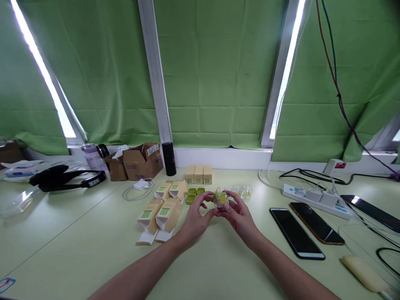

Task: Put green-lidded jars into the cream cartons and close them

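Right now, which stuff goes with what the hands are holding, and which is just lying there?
Probably part of it:
green-topped container, between left hand and right hand
green pieces
clear cups
tan cartons

Probably just lying about:
phones
power strip
black bottle
brown cardboard box

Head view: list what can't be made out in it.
All in the head view:
Small clear container: partly covered by the fingers of the left hand and right hand; its yellow detail is too small to identify.
Green plastic pieces: partly behind the left hand.
Clear cups: partly behind the right hand.
Green carton label: any writing is too small to read.
Blue-and-red mark: cut off by the left edge.
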`<state>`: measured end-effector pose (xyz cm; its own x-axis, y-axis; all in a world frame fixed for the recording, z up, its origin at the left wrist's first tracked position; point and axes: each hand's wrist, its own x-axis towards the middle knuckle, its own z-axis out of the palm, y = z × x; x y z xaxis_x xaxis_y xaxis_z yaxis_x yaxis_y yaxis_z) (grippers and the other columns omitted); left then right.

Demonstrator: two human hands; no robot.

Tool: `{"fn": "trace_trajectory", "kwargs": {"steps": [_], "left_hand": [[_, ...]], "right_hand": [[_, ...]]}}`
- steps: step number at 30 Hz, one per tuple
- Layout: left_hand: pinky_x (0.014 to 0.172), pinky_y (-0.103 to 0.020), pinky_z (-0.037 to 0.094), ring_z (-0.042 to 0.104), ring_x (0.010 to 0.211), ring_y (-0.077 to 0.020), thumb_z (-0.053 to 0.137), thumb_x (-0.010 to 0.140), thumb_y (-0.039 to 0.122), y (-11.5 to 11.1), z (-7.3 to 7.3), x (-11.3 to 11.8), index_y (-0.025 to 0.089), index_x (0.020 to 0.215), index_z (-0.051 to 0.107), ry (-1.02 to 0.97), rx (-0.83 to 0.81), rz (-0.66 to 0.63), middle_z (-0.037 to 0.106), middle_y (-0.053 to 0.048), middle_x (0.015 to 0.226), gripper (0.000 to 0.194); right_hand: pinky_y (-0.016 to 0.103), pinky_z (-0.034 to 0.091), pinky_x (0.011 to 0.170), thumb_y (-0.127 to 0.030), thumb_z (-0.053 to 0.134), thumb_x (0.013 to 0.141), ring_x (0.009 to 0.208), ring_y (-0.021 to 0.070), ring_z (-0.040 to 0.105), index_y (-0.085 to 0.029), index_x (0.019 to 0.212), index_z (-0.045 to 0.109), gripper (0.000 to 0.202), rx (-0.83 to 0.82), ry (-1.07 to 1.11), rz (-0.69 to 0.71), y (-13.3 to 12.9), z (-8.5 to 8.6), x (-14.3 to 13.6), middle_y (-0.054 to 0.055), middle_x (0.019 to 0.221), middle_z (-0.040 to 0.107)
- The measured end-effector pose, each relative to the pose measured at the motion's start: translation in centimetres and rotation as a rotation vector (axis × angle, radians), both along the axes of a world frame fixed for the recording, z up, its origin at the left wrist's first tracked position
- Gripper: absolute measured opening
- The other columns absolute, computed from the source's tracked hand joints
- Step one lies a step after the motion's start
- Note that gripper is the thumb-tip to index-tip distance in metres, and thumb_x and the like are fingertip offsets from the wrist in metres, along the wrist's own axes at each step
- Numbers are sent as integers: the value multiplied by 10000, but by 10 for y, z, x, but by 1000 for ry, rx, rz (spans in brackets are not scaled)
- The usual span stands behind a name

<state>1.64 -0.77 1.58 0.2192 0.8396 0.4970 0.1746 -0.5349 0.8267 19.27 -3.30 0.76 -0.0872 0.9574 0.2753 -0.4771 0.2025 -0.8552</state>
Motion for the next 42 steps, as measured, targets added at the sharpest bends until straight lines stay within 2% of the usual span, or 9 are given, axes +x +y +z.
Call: {"fn": "trace_trajectory", "kwargs": {"steps": [4, 9, 14, 18, 25, 28, 32, 38, 42], "left_hand": [[912, -387, 492, 672, 1082, -242, 711, 908, 300, -1, 0, 0, 248, 1307, 576, -37, 28, -19, 708, -85, 1131, 425], [903, -376, 504, 686, 1056, -232, 637, 952, 298, -2, 1, 1, 224, 1259, 587, -45, 36, -13, 709, -85, 1089, 319], [898, -379, 502, 692, 1036, -236, 616, 970, 348, -1, 2, 0, 215, 1231, 587, -24, 18, -11, 710, -85, 1058, 295], [898, -388, 502, 693, 1037, -248, 600, 980, 421, -1, 3, 0, 205, 1236, 575, -37, -33, -38, 703, -94, 1046, 336], [936, -390, 501, 629, 1167, -272, 685, 920, 439, -2, 3, -2, 218, 1297, 558, -38, -82, -103, 678, -123, 1208, 455], [961, -407, 499, 606, 1196, -281, 753, 864, 383, -3, 3, -2, 234, 1334, 546, -31, -110, -123, 646, -126, 1311, 536], [981, -422, 499, 620, 1166, -277, 805, 806, 301, -2, 1, 1, 236, 1335, 559, -31, -129, -129, 658, -116, 1299, 587], [984, -436, 498, 622, 1177, -290, 812, 779, 255, 1, -1, -1, 232, 1239, 644, 11, -99, -72, 654, -111, 1331, 490], [1022, -453, 487, 610, 1198, -289, 792, 793, 248, 0, -1, -4, 236, 1245, 630, 67, -63, -43, 649, -107, 1301, 480]], "right_hand": [[466, 590, 863, -500, 798, 832, 878, 263, 756, -286, 1157, 656, 415, -83, 167, 76, 7, -5, 6, 76, 1031, 786], [478, 588, 874, -529, 698, 873, 863, 279, 750, -213, 1039, 735, 359, -137, 188, 125, 12, -7, 13, 123, 985, 791], [465, 585, 849, -536, 672, 886, 866, 282, 738, -201, 1032, 737, 370, -139, 196, 140, 9, -5, 10, 132, 971, 782], [447, 584, 796, -466, 772, 827, 836, 263, 734, -261, 1137, 694, 379, -132, 223, 103, 4, 0, 8, 78, 976, 780], [345, 560, 718, -358, 879, 736, 960, 244, 660, -295, 1296, 621, 619, -21, 46, -55, -4, 4, 7, 65, 1123, 720], [359, 568, 787, -329, 897, 707, 1035, 254, 640, -307, 1295, 588, 664, 40, -40, -136, -3, 1, 6, 59, 1151, 699], [398, 578, 876, -271, 898, 682, 1126, 265, 616, -325, 1299, 544, 713, 82, -109, -153, -2, -1, 4, 55, 1193, 665], [392, 588, 838, -234, 849, 687, 1153, 271, 612, -328, 1300, 509, 707, 80, -150, -135, -2, 0, 2, 69, 1226, 647], [380, 587, 795, -219, 798, 669, 1172, 281, 592, -323, 1316, 502, 720, 78, -221, -156, 1, -3, 3, 85, 1269, 625]]}}
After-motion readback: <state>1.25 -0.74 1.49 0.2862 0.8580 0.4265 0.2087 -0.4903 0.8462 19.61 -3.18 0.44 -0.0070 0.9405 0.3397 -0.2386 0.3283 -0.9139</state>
